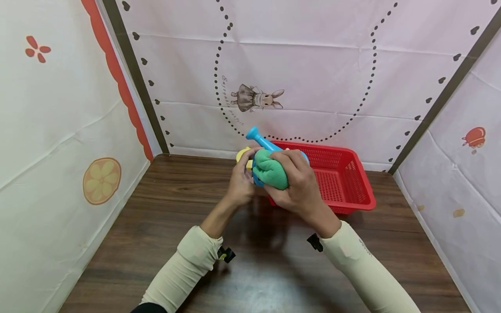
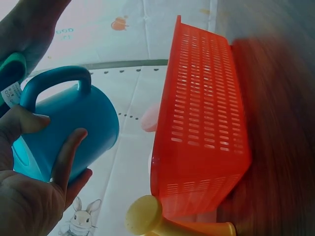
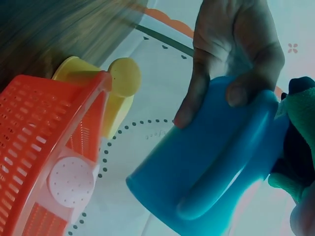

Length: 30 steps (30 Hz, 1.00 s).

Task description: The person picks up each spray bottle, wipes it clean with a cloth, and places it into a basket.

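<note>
A blue watering can (image 2: 98, 123) is held above the table in my left hand (image 1: 240, 180), whose thumb and fingers spread round its body. Its spout (image 1: 264, 140) points up and away to the left in the head view. My right hand (image 1: 299, 180) grips a bunched green cloth (image 1: 271, 170) against the can's top end, near the handle (image 2: 56, 73). In the right wrist view the cloth (image 3: 302, 110) lies at the can's opening, with dark folds and part of the right hand (image 3: 305, 216) at the edge. Much of the can is hidden behind the hands and cloth in the head view.
A red perforated basket (image 1: 362, 198) stands behind and right of the hands on the wooden table (image 1: 164, 243). Inside it is a pink thing with a holed round head (image 3: 71, 182). A yellow watering can (image 3: 124, 77) stands beside the basket. Printed cloth walls (image 1: 297, 69) enclose the table.
</note>
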Each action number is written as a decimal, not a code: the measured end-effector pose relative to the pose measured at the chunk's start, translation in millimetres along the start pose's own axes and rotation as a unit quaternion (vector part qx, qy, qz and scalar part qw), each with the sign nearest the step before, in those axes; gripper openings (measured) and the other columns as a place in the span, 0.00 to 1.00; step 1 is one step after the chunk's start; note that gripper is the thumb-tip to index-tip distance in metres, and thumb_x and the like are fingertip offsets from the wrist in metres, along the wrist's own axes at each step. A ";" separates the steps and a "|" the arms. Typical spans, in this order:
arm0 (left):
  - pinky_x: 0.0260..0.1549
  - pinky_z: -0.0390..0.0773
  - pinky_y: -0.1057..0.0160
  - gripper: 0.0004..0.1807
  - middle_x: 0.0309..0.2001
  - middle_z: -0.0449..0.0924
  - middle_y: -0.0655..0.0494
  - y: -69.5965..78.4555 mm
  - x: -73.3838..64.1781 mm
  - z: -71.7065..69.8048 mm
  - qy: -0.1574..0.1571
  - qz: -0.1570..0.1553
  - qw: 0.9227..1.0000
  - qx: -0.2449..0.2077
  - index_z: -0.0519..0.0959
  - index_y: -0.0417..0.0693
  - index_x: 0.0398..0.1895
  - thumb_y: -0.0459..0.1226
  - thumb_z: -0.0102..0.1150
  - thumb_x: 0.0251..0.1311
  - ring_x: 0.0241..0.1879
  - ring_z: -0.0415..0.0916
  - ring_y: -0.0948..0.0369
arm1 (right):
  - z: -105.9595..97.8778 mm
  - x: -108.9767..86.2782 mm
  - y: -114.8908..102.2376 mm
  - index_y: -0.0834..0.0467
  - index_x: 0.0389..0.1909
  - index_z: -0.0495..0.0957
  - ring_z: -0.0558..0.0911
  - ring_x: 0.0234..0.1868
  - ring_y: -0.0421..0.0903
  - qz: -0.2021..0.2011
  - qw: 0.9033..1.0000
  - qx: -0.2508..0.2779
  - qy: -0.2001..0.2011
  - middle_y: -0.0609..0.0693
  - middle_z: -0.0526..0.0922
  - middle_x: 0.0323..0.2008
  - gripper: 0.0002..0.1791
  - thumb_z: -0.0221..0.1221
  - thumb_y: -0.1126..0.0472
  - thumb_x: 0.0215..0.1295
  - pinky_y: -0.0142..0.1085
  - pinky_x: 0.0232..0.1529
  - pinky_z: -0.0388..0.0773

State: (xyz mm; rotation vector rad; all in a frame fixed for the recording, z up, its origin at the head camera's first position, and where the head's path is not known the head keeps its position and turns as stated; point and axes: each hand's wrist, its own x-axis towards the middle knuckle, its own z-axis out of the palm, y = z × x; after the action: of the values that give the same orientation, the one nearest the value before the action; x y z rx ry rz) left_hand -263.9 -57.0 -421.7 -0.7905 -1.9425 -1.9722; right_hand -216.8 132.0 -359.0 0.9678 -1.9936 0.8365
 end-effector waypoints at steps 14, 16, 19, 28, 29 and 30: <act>0.60 0.90 0.59 0.57 0.71 0.67 0.40 4.8 2.8 -14.4 0.029 -0.068 0.995 -0.074 0.64 0.37 0.83 0.15 0.76 0.44 0.61 0.77 0.50 | -12.7 -11.3 24.9 0.65 0.65 0.81 0.83 0.60 0.62 0.062 0.998 -0.003 -0.011 0.64 0.84 0.59 0.36 0.81 0.62 0.56 0.61 0.56 0.91; 0.66 0.89 0.49 0.57 0.73 0.65 0.39 6.2 2.9 -19.8 0.040 -0.082 0.993 -0.070 0.63 0.39 0.84 0.15 0.76 0.46 0.68 0.73 0.47 | -15.1 -12.8 32.0 0.65 0.65 0.81 0.82 0.59 0.62 0.086 0.996 -0.010 -0.010 0.65 0.83 0.59 0.34 0.80 0.62 0.57 0.61 0.55 0.90; 0.72 0.82 0.33 0.58 0.74 0.63 0.38 7.6 3.0 -25.6 0.048 -0.096 0.991 -0.074 0.62 0.39 0.85 0.14 0.76 0.46 0.74 0.69 0.41 | -17.2 -14.5 39.7 0.65 0.64 0.81 0.81 0.60 0.62 0.118 0.993 -0.005 -0.007 0.65 0.83 0.59 0.32 0.77 0.62 0.59 0.61 0.54 0.89; 0.72 0.80 0.29 0.58 0.76 0.62 0.38 9.8 3.1 -24.9 0.066 -0.098 0.990 -0.072 0.63 0.41 0.84 0.16 0.78 0.46 0.75 0.68 0.41 | -8.4 -13.0 28.7 0.64 0.64 0.82 0.82 0.58 0.62 0.128 0.992 0.001 -0.015 0.65 0.83 0.58 0.33 0.78 0.60 0.58 0.62 0.54 0.90; 0.71 0.81 0.30 0.58 0.76 0.62 0.38 10.2 3.4 -24.2 0.068 -0.094 0.991 -0.068 0.64 0.41 0.83 0.16 0.78 0.45 0.74 0.68 0.41 | -6.5 -12.8 25.1 0.64 0.64 0.82 0.83 0.58 0.62 0.120 0.993 0.004 -0.018 0.65 0.83 0.58 0.33 0.79 0.60 0.57 0.62 0.54 0.91; 0.70 0.82 0.32 0.58 0.75 0.63 0.38 10.7 3.7 -23.5 0.070 -0.089 0.992 -0.063 0.64 0.40 0.83 0.17 0.79 0.45 0.73 0.69 0.42 | -4.5 -12.6 21.5 0.64 0.64 0.82 0.83 0.58 0.61 0.109 0.994 0.007 -0.020 0.64 0.84 0.58 0.34 0.80 0.60 0.57 0.62 0.54 0.91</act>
State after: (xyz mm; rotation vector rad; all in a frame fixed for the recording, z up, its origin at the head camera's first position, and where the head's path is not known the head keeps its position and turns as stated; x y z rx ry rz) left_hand -265.7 -80.1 -409.8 -0.5049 -1.8798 -2.2080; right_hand -227.8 150.7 -372.2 0.7888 -2.1586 0.9568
